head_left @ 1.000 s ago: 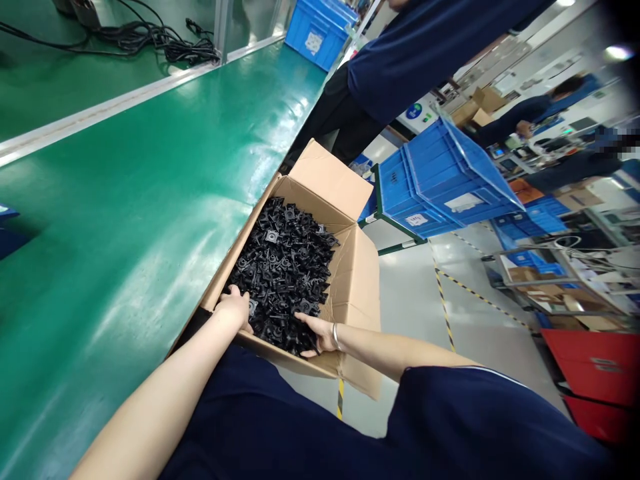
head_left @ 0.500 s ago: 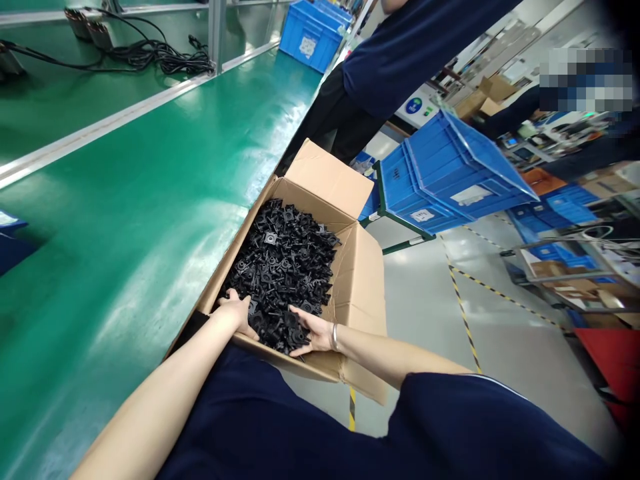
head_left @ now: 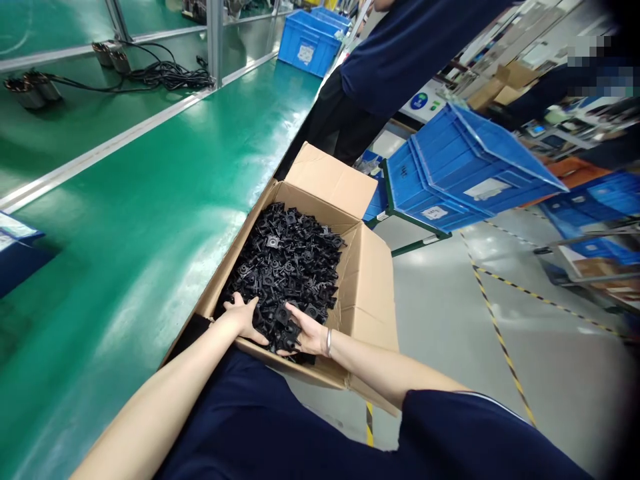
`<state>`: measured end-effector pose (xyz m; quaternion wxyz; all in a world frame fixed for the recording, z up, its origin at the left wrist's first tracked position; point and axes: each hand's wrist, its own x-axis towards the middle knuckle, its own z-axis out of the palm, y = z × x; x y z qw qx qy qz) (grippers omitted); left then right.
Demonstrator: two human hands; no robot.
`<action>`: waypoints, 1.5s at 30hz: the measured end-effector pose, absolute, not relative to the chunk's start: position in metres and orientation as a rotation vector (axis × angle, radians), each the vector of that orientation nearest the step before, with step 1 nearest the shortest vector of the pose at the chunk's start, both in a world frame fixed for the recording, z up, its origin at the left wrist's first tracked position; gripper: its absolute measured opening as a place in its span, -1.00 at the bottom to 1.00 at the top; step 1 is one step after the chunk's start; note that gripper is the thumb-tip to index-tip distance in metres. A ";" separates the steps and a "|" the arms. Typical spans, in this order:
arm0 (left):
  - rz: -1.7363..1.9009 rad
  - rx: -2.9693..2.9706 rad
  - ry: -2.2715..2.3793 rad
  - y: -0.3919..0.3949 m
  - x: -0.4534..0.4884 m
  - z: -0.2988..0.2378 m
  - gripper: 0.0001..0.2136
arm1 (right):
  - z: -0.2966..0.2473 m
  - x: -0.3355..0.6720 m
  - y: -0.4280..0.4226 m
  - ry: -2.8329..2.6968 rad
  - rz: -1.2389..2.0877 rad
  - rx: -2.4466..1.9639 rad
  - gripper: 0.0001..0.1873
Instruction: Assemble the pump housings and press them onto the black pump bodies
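Observation:
An open cardboard box (head_left: 371, 287) in front of me holds a heap of small black plastic parts (head_left: 295, 257), many with square plates and thin prongs. My left hand (head_left: 242, 319) reaches over the near left rim, its fingers spread on the heap and no part visibly gripped. Close beside it, my right hand (head_left: 311, 335) cups several of the black parts between thumb and fingers, low in the near end of the box. A metal bracelet circles my right wrist. Some right fingertips are hidden beneath the parts.
Stacked blue bins (head_left: 435, 180) stand on a green-framed stand beyond the box. A person in dark clothes (head_left: 370, 87) is just behind it. Another blue bin (head_left: 309, 43) sits farther back on the green surface (head_left: 150, 193). Black cables (head_left: 170, 73) lie at upper left.
My right hand has shifted slightly left toward my left hand, with black parts gathered in it. The left hand has moved a little to the right, fingers still spread. The view has shifted slightly.

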<state>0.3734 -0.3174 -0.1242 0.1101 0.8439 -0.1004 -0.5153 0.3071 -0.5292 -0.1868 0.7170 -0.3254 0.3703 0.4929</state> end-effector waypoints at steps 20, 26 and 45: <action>-1.475 2.500 -0.220 -0.339 0.360 -0.131 0.43 | -0.196 0.308 -0.504 0.708 1.016 -0.595 -0.42; -1.408 2.476 -0.241 -0.337 0.356 -0.121 0.44 | -0.192 0.307 -0.492 0.694 0.899 -0.569 -0.47; -1.213 2.430 -0.256 -0.327 0.346 -0.113 0.40 | -0.200 0.298 -0.467 0.574 0.743 -0.620 -0.39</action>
